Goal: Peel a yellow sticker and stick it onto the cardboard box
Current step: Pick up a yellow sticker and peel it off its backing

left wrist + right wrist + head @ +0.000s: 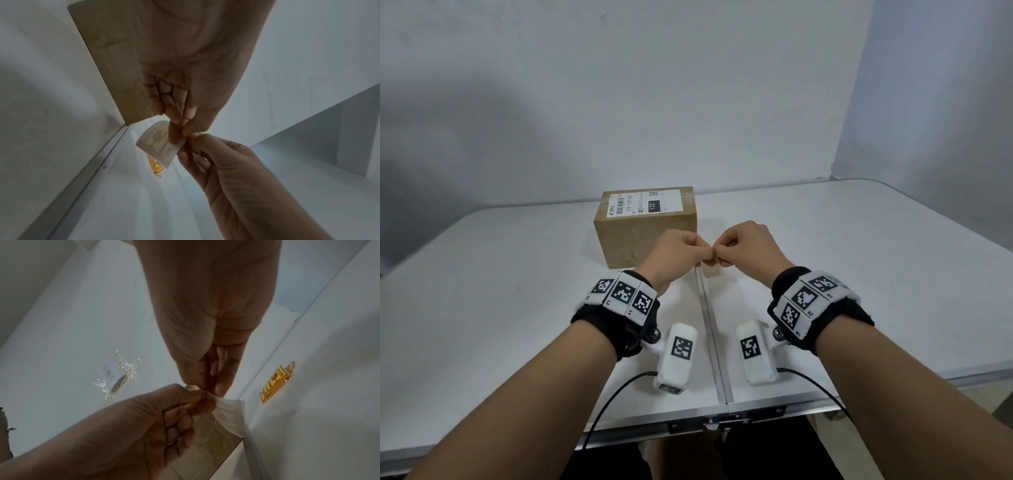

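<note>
The cardboard box [647, 233] stands on the white table, its white shipping label on top. Just in front of it my left hand [703, 255] and right hand [719, 255] meet fingertip to fingertip above the table. Both pinch the same corner of a sticker [160, 144]. Its pale backing faces the wrist cameras, with faint print showing through, and it hangs curled below the fingers [226, 415]. The head view hides it behind my hands. Seen from the left wrist, the box [115, 65] is close behind my left hand [180, 129].
A second yellow sticker [275, 382] lies flat on the table beneath my hands, beside the metal seam [709, 325] that runs toward me. A paper note under clear tape [115, 374] is stuck to a white surface. A white wall stands behind the box.
</note>
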`<action>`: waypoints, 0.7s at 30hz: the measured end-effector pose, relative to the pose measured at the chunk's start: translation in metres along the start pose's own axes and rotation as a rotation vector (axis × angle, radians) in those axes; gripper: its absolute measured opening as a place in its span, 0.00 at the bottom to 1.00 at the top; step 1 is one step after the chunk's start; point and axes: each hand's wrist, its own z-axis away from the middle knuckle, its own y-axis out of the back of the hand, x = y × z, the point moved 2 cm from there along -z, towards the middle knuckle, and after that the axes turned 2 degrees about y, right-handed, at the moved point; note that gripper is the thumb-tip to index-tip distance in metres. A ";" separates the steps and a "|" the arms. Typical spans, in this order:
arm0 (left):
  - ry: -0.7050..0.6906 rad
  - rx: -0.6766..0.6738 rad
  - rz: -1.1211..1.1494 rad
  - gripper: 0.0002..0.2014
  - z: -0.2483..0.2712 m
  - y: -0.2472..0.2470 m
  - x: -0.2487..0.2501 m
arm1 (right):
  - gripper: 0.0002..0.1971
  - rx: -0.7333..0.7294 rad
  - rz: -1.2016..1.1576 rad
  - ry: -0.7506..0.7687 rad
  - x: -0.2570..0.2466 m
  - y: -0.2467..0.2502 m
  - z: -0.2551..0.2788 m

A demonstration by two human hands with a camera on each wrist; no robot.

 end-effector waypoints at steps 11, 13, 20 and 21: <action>-0.003 -0.016 -0.031 0.07 0.000 0.004 0.002 | 0.06 -0.055 -0.234 -0.056 0.012 0.004 -0.002; -0.012 0.004 -0.071 0.06 0.001 0.003 0.004 | 0.06 -0.050 -0.162 -0.027 0.010 0.005 -0.002; -0.015 0.084 -0.150 0.05 0.005 -0.001 0.011 | 0.07 -0.023 0.031 0.059 0.004 0.004 0.000; -0.011 0.092 -0.150 0.05 0.004 -0.001 0.011 | 0.07 -0.023 0.049 0.065 0.003 0.004 0.001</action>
